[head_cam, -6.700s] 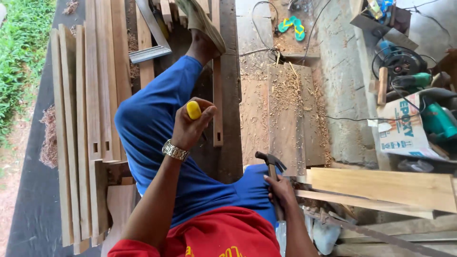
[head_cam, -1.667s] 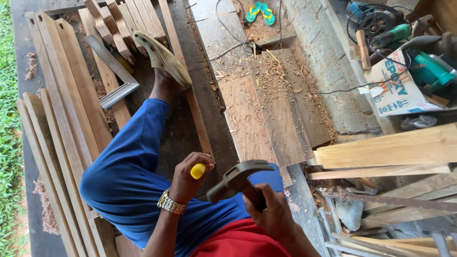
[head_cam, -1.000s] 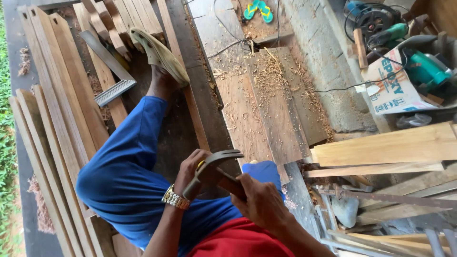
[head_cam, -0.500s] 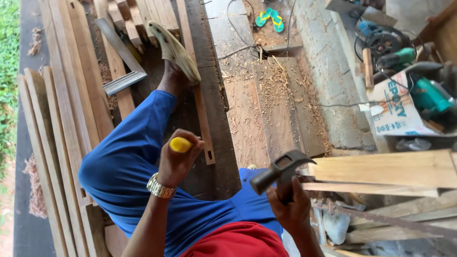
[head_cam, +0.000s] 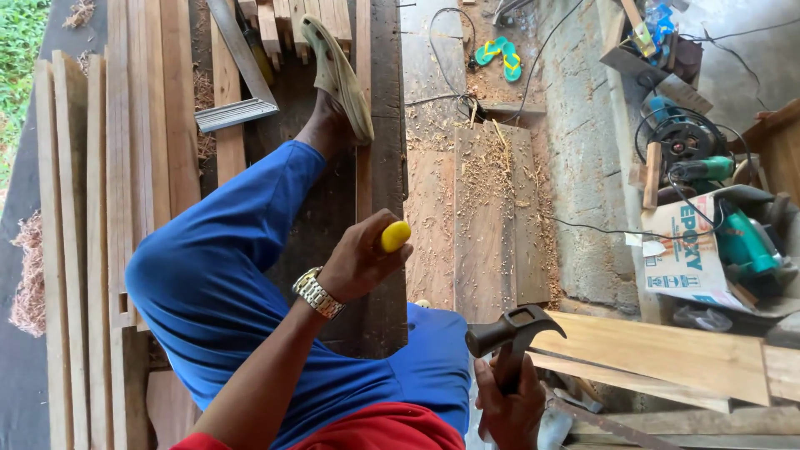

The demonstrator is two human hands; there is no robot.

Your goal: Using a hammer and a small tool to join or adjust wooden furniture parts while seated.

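The hammer [head_cam: 512,329] has dropped lower, gripped in the right hand [head_cam: 510,408]; the left hand [head_cam: 358,262] closes around a yellow-handled tool [head_cam: 395,236], its butt poking above the fingers.

Wood slats [head_cam: 92,208] at one side, turquoise flip-flops [head_cam: 498,57] on floor, cardboard box [head_cam: 687,250] beside green power tools [head_cam: 742,242].
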